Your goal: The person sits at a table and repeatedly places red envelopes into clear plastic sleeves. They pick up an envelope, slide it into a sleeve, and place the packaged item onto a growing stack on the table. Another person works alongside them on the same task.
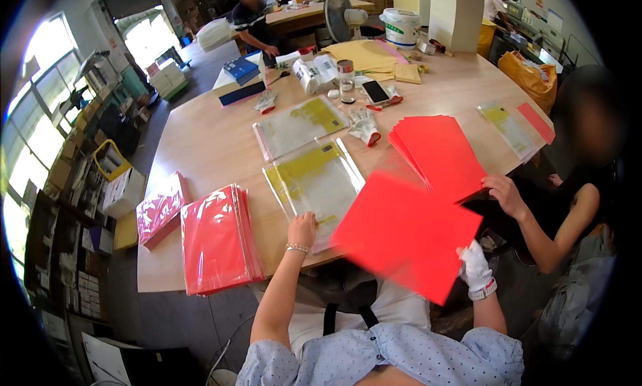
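My right hand [476,271], in a white glove, grips the right edge of red paper [408,232]. The paper is tilted, slightly blurred, and held over the table's near edge. My bare left hand [303,232], with a bracelet at the wrist, has its fingers closed at the near edge of a clear plastic bag [311,179] with a yellow-green print. That bag lies on a stack of similar ones. Beyond the held paper, a fanned stack of red paper [438,152] rests on the table. Left of my left hand lies a pile of red sheets in clear bags [217,242].
A pink wrapped pack [162,209] lies at the table's left edge. More printed bags [301,125], a white glove [364,126], a jar [346,82] and a phone [376,92] lie farther back. A co-worker's hand [506,195] is by the red stack at right.
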`<state>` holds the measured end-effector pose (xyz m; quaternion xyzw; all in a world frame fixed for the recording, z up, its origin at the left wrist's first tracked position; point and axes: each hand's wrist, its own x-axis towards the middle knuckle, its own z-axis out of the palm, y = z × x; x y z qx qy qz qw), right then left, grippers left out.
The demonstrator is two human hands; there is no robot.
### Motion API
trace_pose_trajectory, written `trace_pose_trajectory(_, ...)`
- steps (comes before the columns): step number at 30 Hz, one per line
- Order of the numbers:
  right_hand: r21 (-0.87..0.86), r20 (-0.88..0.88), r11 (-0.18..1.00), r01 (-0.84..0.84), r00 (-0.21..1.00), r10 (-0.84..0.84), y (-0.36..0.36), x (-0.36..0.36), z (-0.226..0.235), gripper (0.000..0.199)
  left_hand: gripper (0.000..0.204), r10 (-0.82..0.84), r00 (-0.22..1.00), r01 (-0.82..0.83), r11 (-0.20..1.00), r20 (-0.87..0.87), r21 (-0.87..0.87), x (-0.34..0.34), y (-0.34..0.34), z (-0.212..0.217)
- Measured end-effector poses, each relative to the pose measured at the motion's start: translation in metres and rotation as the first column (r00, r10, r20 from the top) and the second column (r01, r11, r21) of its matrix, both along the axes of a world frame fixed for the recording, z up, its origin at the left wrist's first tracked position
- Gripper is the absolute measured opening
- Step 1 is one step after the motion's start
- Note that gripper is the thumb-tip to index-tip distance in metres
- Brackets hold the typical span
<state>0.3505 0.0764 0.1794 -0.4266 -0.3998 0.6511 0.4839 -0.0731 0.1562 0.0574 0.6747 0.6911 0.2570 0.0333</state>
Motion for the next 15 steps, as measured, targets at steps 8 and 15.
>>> trace_pose_trajectory(8, -0.297, -0.259, 0.954, -0.032, 0.965, -0.048, -0.02, -0.04, -0.064, 0.021, 0.018, -0.025, 0.993, 0.06, 0.945, -0.112, 0.321, -0.009, -0.018, 0.01)
trace_pose_trajectory(15, -0.455, -0.284, 0.889, 0.052, 0.938, -0.2, -0.033, -0.063, -0.052, 0.015, 0.021, 0.254, 0.522, 0.15, 0.913, 0.814, -0.38, -0.013, -0.013, 0.051)
